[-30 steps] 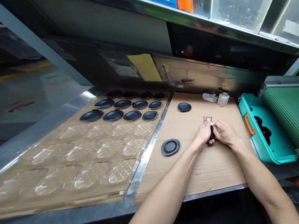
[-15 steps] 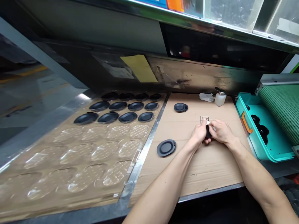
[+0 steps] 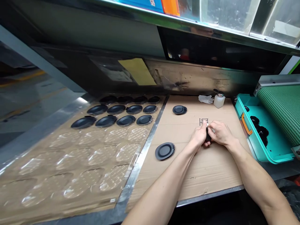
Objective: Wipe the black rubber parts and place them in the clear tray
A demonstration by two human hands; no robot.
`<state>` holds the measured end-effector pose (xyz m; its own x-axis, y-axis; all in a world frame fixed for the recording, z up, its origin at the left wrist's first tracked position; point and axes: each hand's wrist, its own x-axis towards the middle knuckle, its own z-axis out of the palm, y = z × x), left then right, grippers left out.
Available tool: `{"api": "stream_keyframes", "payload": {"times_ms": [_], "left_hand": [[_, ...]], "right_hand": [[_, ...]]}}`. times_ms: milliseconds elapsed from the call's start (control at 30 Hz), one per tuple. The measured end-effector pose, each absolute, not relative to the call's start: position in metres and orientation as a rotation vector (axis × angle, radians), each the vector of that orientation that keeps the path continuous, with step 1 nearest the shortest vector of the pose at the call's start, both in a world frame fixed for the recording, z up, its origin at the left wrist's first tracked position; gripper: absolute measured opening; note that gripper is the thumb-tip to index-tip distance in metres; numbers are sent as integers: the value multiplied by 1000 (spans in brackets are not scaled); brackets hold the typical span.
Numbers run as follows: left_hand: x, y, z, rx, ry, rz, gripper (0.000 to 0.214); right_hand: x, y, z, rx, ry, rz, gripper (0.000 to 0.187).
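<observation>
Head view: left hand [image 3: 199,136] and right hand [image 3: 220,133] grip one black part [image 3: 208,137]; twelve discs [image 3: 126,120] sit in tray [image 3: 93,156].

I note a clear blister tray [image 3: 77,175] at left, its far rows filled with black discs [image 3: 126,120]. On the cardboard sheet [image 3: 211,168] lie one loose disc [image 3: 164,151] and, farther back, a small disc stack [image 3: 179,109]. A white bottle [image 3: 219,100] stands just beside a crumpled wipe [image 3: 205,99]. At right, a teal bin [image 3: 264,158] holds black parts, next to a green belt [image 3: 281,109].
</observation>
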<state>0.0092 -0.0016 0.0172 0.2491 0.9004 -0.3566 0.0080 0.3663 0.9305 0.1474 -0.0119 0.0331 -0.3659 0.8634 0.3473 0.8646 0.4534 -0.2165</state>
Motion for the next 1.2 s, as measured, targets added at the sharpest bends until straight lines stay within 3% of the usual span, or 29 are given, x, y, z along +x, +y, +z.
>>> {"api": "stream_keyframes", "payload": {"times_ms": [267,467,567,733,867,1000,1200], "left_hand": [[-1,3,29,668,973,786,60],[-26,17,40,180,728,784,57],[-30,19,41,135,694,786,57],[-33,20,39,152,655,804,56],[-32,23,32,270,716,907,58],[-19,22,23,345,618,1091,39],[-8,19,17,255,501,1077,34]], "right_hand": [[156,-15,42,-1630,-2170,49,15],[176,-15,59,-2089,-2047,-105,43],[170,-16,58,-1961,-2099,-198,37],[153,-17,32,-1642,-2324,90,35],[157,-8,21,-1594,-2159,83,34],[148,-8,23,-1565,-1803,72,42],[100,-27,15,-1444,-2033,-23,38]]}}
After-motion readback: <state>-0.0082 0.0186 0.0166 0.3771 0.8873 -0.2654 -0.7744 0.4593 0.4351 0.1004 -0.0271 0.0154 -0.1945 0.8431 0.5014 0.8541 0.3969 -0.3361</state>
